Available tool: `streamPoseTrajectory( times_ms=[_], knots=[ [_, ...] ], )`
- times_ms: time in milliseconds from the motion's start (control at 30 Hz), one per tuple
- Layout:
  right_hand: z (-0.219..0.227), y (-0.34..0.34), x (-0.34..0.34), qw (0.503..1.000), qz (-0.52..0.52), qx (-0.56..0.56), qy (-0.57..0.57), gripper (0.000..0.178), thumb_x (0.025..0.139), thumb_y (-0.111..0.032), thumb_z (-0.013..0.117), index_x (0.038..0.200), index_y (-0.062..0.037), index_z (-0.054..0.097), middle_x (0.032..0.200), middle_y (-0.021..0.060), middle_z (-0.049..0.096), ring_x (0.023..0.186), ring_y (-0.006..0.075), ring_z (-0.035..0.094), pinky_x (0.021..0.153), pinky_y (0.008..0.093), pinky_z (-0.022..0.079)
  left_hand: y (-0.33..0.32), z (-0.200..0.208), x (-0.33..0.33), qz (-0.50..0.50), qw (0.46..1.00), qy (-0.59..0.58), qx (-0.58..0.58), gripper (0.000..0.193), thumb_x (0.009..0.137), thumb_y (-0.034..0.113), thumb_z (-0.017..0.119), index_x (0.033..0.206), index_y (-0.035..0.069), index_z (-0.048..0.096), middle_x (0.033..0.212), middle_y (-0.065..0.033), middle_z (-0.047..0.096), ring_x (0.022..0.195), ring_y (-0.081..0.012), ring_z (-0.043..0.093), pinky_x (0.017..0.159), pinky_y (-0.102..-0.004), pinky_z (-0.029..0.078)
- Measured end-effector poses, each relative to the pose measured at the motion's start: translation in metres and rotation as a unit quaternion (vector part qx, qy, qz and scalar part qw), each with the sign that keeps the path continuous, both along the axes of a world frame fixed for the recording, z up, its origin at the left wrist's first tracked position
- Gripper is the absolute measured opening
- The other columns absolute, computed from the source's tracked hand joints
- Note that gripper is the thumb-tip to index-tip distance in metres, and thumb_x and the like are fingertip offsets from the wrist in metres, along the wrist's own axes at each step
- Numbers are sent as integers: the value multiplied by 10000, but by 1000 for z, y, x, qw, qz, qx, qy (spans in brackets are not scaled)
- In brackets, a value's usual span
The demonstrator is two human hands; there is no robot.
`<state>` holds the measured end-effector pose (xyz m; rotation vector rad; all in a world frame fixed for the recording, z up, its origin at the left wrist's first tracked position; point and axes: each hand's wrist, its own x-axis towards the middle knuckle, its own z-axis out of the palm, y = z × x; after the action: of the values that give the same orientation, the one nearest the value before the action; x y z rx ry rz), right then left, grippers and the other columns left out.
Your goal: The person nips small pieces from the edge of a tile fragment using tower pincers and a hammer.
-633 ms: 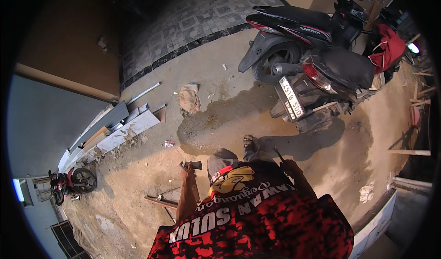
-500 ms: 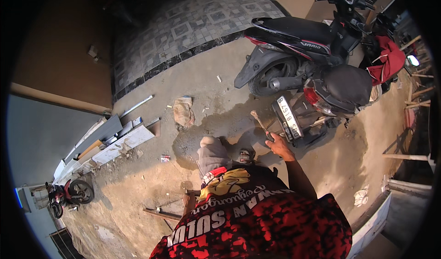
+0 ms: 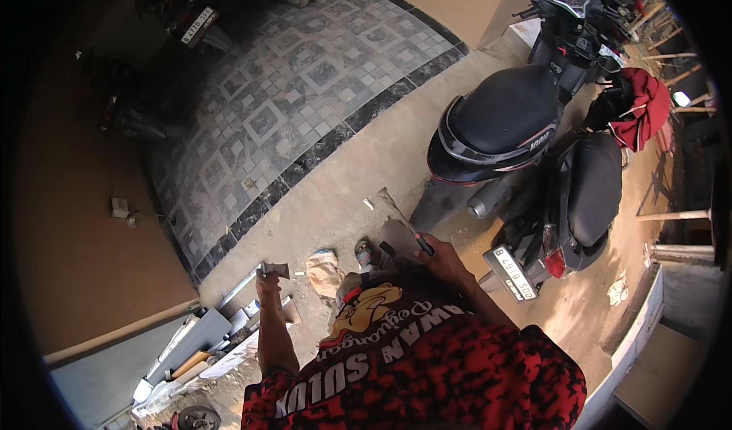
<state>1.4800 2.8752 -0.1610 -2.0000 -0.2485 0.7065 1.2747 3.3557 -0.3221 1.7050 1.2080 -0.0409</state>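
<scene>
My right hand [image 3: 442, 258] is closed round the grip of a long tool with a black and red handle [image 3: 422, 241]. Its thin shaft points up and left to a small brownish end whose exact shape is unclear. My left hand [image 3: 267, 285], raised at the left, grips a short tool with a wide flat grey blade [image 3: 277, 270]. That blade points right, toward a crumpled brown bag [image 3: 324, 270] on the ground. My sandalled foot [image 3: 364, 253] shows between the two hands, beside the bag.
Two parked scooters stand to the right, one with a black seat [image 3: 496, 113], the other with a red tail light [image 3: 555, 264]. Patterned tiles [image 3: 305, 79] with a dark border lie ahead. Boards and panels [image 3: 191, 338] are stacked at the lower left, along the wall. More motorbikes stand in shadow.
My view has swung toward the tiles, and the scooters appear nearer. My left hand has come up from low beside my body, its flat-bladed tool now showing. My right hand still holds the long tool.
</scene>
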Motion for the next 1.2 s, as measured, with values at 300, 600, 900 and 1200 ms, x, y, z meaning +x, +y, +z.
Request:
streamPoseTrajectory(
  times_ms=[300, 600, 900, 1200],
  knots=[
    [-7, 118, 271, 998, -51, 1, 35, 457, 870, -180, 632, 1271, -20, 481, 923, 204, 624, 845, 259, 628, 785, 346, 478, 71, 153, 456, -123, 966, -201, -109, 266, 771, 274, 763, 858, 54, 642, 720, -37, 618, 558, -137, 570, 536, -285, 458],
    [72, 175, 592, 984, -9, 57, -168, 433, 842, -140, 642, 1209, -47, 432, 935, 195, 642, 830, 370, 638, 719, 404, 490, -44, 230, 735, -167, 811, -310, -466, 610, 715, 208, 807, 1227, 9, 543, 1272, -181, 553, 1001, -253, 640, 651, -325, 616],
    [40, 189, 827, 970, 9, 54, -235, 424, 752, -151, 696, 1094, -63, 460, 881, 196, 631, 835, 397, 619, 683, 454, 493, -106, 221, 1000, -247, 749, -319, -525, 911, 690, 276, 835, 1408, 12, 342, 1368, -144, 467, 1179, -218, 532, 878, -315, 515],
    [-11, 118, 1044, 999, 5, 30, -38, 479, 809, -213, 700, 1212, -27, 518, 1007, 175, 615, 946, 328, 616, 810, 376, 507, -154, 129, 1260, -203, 796, -164, -546, 590, 807, 244, 703, 1312, 40, 475, 1112, -44, 607, 1002, -164, 568, 883, -310, 446]
  ],
)
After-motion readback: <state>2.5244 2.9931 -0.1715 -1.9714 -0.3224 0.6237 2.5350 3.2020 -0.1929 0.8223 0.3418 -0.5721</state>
